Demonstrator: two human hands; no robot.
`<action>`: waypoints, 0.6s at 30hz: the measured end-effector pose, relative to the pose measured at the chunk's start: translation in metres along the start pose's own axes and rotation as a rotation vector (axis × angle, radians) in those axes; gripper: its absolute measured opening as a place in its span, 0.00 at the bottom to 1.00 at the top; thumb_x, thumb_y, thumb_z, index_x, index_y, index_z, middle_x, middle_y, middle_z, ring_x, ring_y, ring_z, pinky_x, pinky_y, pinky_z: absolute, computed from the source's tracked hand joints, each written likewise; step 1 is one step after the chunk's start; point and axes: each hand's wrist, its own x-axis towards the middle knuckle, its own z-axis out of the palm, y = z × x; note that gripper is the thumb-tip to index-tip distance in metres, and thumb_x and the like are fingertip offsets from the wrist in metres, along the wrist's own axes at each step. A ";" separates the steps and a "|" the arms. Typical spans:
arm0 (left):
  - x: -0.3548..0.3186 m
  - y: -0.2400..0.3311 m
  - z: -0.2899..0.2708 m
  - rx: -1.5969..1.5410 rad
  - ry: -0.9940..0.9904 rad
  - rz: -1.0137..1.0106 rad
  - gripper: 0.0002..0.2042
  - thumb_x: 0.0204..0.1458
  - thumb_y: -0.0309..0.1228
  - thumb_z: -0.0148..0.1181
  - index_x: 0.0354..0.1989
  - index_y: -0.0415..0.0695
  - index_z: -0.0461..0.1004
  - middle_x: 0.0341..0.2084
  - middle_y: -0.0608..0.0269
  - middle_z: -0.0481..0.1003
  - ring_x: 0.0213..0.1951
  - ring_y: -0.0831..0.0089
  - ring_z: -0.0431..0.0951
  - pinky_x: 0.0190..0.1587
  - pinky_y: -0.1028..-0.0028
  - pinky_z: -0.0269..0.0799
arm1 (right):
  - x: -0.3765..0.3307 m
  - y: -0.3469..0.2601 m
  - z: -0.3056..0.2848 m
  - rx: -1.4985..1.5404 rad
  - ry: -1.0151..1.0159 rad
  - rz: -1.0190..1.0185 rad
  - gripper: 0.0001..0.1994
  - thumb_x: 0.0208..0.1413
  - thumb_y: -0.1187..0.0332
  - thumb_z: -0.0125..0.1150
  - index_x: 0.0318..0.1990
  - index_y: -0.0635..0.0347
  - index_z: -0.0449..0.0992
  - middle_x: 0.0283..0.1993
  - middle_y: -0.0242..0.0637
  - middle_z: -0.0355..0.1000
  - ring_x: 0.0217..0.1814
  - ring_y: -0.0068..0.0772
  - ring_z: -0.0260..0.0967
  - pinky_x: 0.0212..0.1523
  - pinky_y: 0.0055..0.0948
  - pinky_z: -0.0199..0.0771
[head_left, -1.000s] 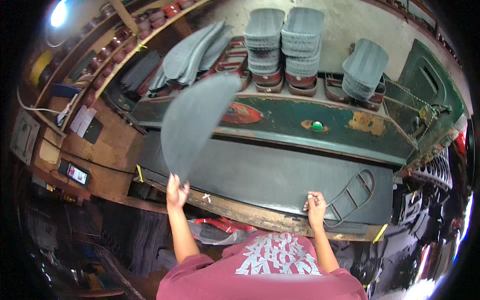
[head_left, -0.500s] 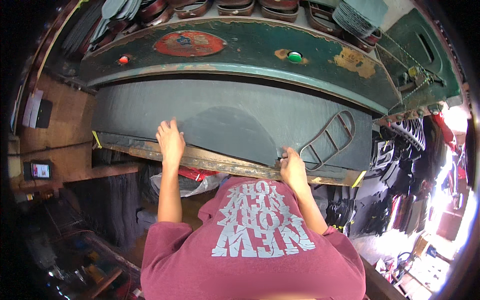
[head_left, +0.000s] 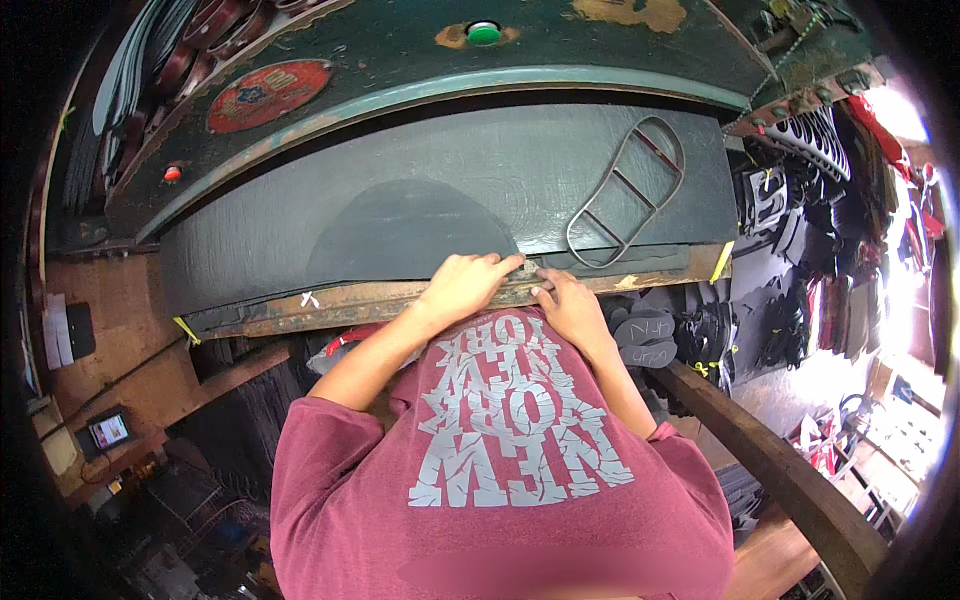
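Note:
A dark grey sheet with a curved far edge [head_left: 410, 232] lies on a long black board [head_left: 240, 225]. My left hand [head_left: 466, 286] is at the sheet's near right corner, its fingers closed together. Close beside it, my right hand [head_left: 572, 306] is closed in a pinch at the board's front edge. Between the fingertips shows a small greyish bit [head_left: 530, 268], too small to name. To the right, a sole-shaped metal cutting die [head_left: 628, 195] with crossbars rests flat on the board, apart from both hands.
Beyond the board spans a green press beam [head_left: 380, 115] with a green button [head_left: 483, 34] and a red button [head_left: 173, 173]. A worn wooden ledge [head_left: 390, 300] runs along the front. Dark sole-shaped pieces [head_left: 645, 335] are at lower right, beside a wooden beam [head_left: 780, 465].
My left hand has moved right from the sheet's left part to its right corner, next to my right hand. The view has shifted, with the press beam now higher in it.

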 end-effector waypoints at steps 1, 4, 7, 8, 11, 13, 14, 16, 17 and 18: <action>0.003 -0.004 -0.001 -0.012 0.009 0.039 0.21 0.60 0.35 0.59 0.63 0.51 0.68 0.40 0.51 0.82 0.39 0.50 0.83 0.38 0.55 0.79 | -0.001 0.001 -0.002 0.031 -0.017 0.001 0.20 0.62 0.60 0.60 0.56 0.64 0.77 0.51 0.55 0.77 0.53 0.58 0.76 0.56 0.49 0.74; 0.005 -0.009 -0.007 -0.050 -0.002 0.048 0.17 0.62 0.33 0.56 0.60 0.50 0.70 0.37 0.51 0.82 0.39 0.51 0.83 0.37 0.55 0.79 | 0.000 0.003 -0.006 0.128 -0.048 0.033 0.20 0.62 0.60 0.60 0.57 0.61 0.76 0.50 0.53 0.78 0.54 0.56 0.75 0.56 0.48 0.73; 0.002 -0.007 -0.027 -0.067 0.038 0.021 0.16 0.62 0.32 0.55 0.59 0.49 0.71 0.38 0.50 0.82 0.40 0.51 0.84 0.39 0.56 0.80 | 0.004 0.004 -0.007 0.157 -0.039 0.039 0.20 0.62 0.60 0.60 0.58 0.61 0.75 0.49 0.52 0.78 0.54 0.55 0.75 0.55 0.47 0.73; -0.002 -0.006 -0.041 -0.080 0.086 0.016 0.16 0.62 0.31 0.55 0.58 0.49 0.71 0.40 0.50 0.82 0.40 0.52 0.84 0.40 0.56 0.80 | 0.004 0.003 -0.007 0.153 -0.042 0.044 0.21 0.62 0.60 0.60 0.58 0.61 0.75 0.48 0.52 0.78 0.54 0.55 0.76 0.54 0.46 0.73; -0.025 -0.003 -0.102 -0.133 0.381 -0.006 0.16 0.61 0.31 0.56 0.57 0.50 0.74 0.45 0.52 0.82 0.38 0.55 0.85 0.41 0.59 0.81 | 0.011 -0.003 -0.004 0.275 -0.035 0.042 0.21 0.64 0.63 0.60 0.60 0.67 0.73 0.50 0.51 0.79 0.51 0.45 0.78 0.53 0.39 0.76; -0.061 -0.005 -0.154 -0.089 0.741 -0.019 0.16 0.59 0.28 0.57 0.56 0.48 0.75 0.48 0.54 0.81 0.43 0.56 0.85 0.45 0.64 0.80 | 0.014 -0.009 0.002 0.372 -0.013 0.036 0.22 0.65 0.63 0.61 0.61 0.69 0.71 0.52 0.52 0.79 0.50 0.43 0.79 0.52 0.37 0.77; -0.076 -0.012 -0.180 -0.020 0.947 0.068 0.16 0.61 0.26 0.54 0.57 0.42 0.74 0.46 0.57 0.82 0.36 0.69 0.82 0.38 0.71 0.78 | 0.017 -0.012 0.005 0.437 -0.010 0.039 0.23 0.65 0.62 0.61 0.62 0.68 0.70 0.53 0.52 0.78 0.51 0.44 0.79 0.52 0.39 0.77; -0.121 -0.013 -0.206 -0.381 1.190 -0.186 0.15 0.63 0.24 0.51 0.57 0.36 0.73 0.45 0.60 0.80 0.26 0.85 0.70 0.29 0.80 0.69 | 0.026 -0.016 0.012 0.557 -0.032 0.078 0.24 0.65 0.62 0.61 0.63 0.68 0.69 0.54 0.53 0.78 0.51 0.46 0.79 0.52 0.40 0.76; -0.135 -0.022 -0.212 -0.395 1.238 -0.173 0.16 0.63 0.24 0.49 0.58 0.36 0.72 0.47 0.61 0.79 0.24 0.87 0.64 0.26 0.82 0.64 | 0.030 -0.017 0.015 0.613 -0.054 0.120 0.25 0.65 0.63 0.61 0.64 0.68 0.68 0.55 0.54 0.77 0.52 0.45 0.79 0.52 0.39 0.76; -0.144 -0.033 -0.210 -0.425 1.350 -0.200 0.16 0.64 0.24 0.48 0.59 0.36 0.71 0.47 0.61 0.78 0.22 0.89 0.62 0.24 0.84 0.62 | 0.035 -0.016 0.018 0.705 -0.084 0.124 0.25 0.65 0.64 0.61 0.65 0.67 0.67 0.55 0.55 0.77 0.52 0.45 0.79 0.53 0.39 0.77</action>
